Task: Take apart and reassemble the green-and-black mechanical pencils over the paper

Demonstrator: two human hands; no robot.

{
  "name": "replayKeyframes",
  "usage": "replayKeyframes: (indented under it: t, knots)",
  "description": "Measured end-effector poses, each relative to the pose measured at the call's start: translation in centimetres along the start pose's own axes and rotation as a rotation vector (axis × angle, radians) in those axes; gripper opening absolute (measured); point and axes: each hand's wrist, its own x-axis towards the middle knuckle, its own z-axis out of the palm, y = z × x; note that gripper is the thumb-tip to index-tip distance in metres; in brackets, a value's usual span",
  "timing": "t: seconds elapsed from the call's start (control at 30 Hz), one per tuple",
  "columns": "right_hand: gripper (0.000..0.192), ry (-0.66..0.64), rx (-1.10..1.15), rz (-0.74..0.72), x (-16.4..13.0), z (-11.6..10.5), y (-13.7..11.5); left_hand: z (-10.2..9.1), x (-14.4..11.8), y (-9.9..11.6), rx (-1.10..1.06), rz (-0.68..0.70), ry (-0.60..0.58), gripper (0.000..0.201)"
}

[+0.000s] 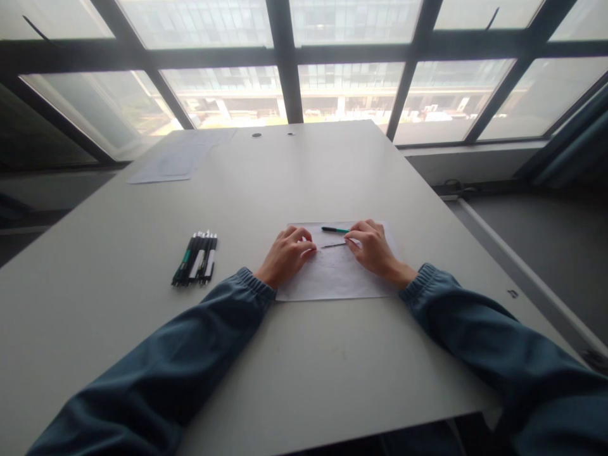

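White paper (332,278) w/ green pen (335,229), both hands' fingers (308,248) pinching thin refill (333,245)

An office or study room in an upper storey. A plain pale table (304,354) stands against a wall of large windows (342,95) with dark metal frames, through which other glazed buildings are visible. Office stationery lies on the table: a row of pens (196,258), a sheet of paper (332,278), and further sheets (183,155) near the far edge.

5 pens (196,258) grouped, 1 green pen (334,229), 2 paper sheets (332,278).
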Motion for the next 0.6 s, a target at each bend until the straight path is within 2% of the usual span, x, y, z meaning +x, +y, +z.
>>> replayKeyframes:
  t: [0.6]
  knots:
    - [0.011, -0.098, -0.008, -0.008, 0.09, 0.01, 0.03, -0.21, 0.20, 0.27, -0.021, -0.034, 0.034, 0.014]
